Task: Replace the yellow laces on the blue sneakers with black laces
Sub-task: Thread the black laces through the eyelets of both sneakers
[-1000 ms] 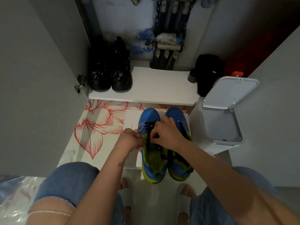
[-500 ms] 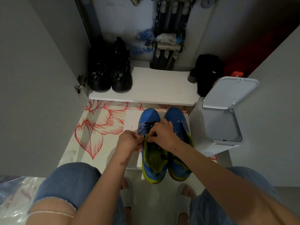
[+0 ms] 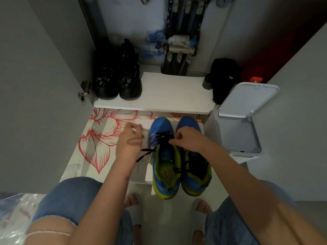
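The blue sneakers have matt cloth uppers, and the black laces look like flat woven cloth. The bin is smooth white plastic, the shelf smooth and matt, the hinge shiny metal, the jeans frayed denim.

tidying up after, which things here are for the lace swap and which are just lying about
In use: pair of blue sneakers with yellow-green lining; black lace; right hand pinching it.
Lying about: pair of black boots; white plastic bin, lid open.
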The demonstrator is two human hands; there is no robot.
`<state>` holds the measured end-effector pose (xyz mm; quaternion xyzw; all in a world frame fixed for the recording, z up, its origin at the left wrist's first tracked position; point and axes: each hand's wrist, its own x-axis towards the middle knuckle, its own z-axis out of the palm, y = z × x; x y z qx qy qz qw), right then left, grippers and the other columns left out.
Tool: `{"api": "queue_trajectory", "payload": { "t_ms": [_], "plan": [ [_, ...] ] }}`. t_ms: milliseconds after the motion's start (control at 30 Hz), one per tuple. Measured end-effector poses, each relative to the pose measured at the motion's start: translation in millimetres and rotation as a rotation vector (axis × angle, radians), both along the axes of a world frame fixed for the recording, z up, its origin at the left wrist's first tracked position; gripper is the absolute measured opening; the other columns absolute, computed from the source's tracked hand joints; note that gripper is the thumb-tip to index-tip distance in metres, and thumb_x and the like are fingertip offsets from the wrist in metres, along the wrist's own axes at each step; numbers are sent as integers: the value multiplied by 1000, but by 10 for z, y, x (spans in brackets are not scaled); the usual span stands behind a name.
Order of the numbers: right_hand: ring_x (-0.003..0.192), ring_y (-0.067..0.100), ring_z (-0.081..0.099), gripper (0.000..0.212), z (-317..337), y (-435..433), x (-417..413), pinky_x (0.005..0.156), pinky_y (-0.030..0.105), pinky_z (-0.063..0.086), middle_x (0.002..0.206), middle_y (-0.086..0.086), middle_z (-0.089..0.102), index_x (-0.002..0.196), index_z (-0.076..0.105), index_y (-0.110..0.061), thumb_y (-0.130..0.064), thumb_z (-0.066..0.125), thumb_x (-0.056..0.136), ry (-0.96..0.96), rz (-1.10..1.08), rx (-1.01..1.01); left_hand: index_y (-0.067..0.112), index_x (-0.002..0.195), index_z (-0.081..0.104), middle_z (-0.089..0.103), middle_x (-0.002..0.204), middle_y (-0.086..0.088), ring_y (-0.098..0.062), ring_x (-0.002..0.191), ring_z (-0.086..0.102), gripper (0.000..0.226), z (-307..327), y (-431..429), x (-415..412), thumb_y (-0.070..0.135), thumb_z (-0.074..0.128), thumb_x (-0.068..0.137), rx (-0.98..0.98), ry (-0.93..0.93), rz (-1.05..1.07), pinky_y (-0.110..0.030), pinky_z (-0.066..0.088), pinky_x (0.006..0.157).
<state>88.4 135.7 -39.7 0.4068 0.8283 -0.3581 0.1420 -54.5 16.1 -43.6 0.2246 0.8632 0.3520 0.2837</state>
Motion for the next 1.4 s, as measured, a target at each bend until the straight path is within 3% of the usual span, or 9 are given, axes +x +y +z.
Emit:
{"api": "queue_trajectory", "payload": {
  "t_ms": [100, 200, 400, 667, 767, 900, 1000, 1133, 1400],
  "plan": [
    [53, 8, 44, 38, 54, -57, -12, 47, 19, 31, 56, -2, 46, 58, 49, -15, -36, 67, 84, -45, 87, 50, 7, 101, 63, 63, 96, -11, -24, 87, 58, 42, -208, -63, 106, 45, 49, 93, -370, 111, -422, -28, 39, 70],
    [50, 8, 41, 42, 56, -78, -8, 47, 21, 30, 53, -3, 41, 55, 41, -18, -33, 69, 83, -58, 108, 97, 7, 84, 71, 68, 90, -12, -22, 77, 58, 29, -261, -81, 96, 33, 59, 90, -286, 56, -449, -27, 39, 63],
    [50, 6, 38, 41, 41, -90, 0, 53, 21, 33, 53, -3, 40, 53, 38, -17, -19, 65, 84, -28, 92, 105, 4, 103, 59, 57, 90, -8, -20, 83, 49, 28, 32, -14, -75, 17, 35, 101, 156, 3, 155, -29, 37, 72],
    [49, 6, 37, 41, 22, -69, 13, 45, 17, 27, 53, -3, 39, 54, 40, -16, -22, 66, 85, -10, 108, 61, 13, 75, 42, 48, 50, -2, -3, 31, 44, 29, 6, 76, 53, 12, 31, 102, 378, -777, 479, -17, 40, 39],
    [52, 7, 41, 40, 14, -71, 16, 47, 18, 29, 55, -3, 42, 55, 42, -16, -26, 66, 85, -29, 99, 31, 17, 70, 43, 46, 69, -2, -6, 42, 51, 30, -86, 29, 40, 3, 39, 97, 134, -491, 208, -14, 40, 39],
    [80, 20, 59, 27, -8, -68, -104, 69, 32, 48, 81, 7, 64, 83, 66, -6, -30, 58, 91, 210, -63, 90, 12, 81, 54, 62, 101, -13, -33, 102, 60, 18, -229, -31, 59, 7, 43, 95, -231, -110, -115, -29, 48, 76],
    [103, 24, 51, 25, -111, -125, -332, 91, 39, 39, 106, 4, 64, 101, 69, -13, -26, 48, 96, 355, 82, 218, -3, 106, 63, 64, 112, -22, -37, 104, 62, 23, -264, -25, 94, 9, 50, 91, -473, -24, -252, -39, 50, 85],
    [124, 28, 27, 31, -296, -285, -531, 101, 41, 23, 136, 5, 43, 114, 66, -20, -29, 42, 97, 19, 496, 339, 0, 116, 59, 62, 117, -17, -31, 108, 60, 28, -306, -63, 64, 10, 53, 90, -617, 106, -334, -35, 49, 87],
    [117, 28, 29, 27, -200, -276, -743, 96, 37, 24, 118, 11, 45, 102, 62, -14, -35, 60, 85, -162, 591, 298, 6, 124, 55, 60, 121, -11, -26, 112, 57, 37, -392, -89, 38, 17, 56, 89, -809, 77, -473, -30, 46, 90]
  ]
}}
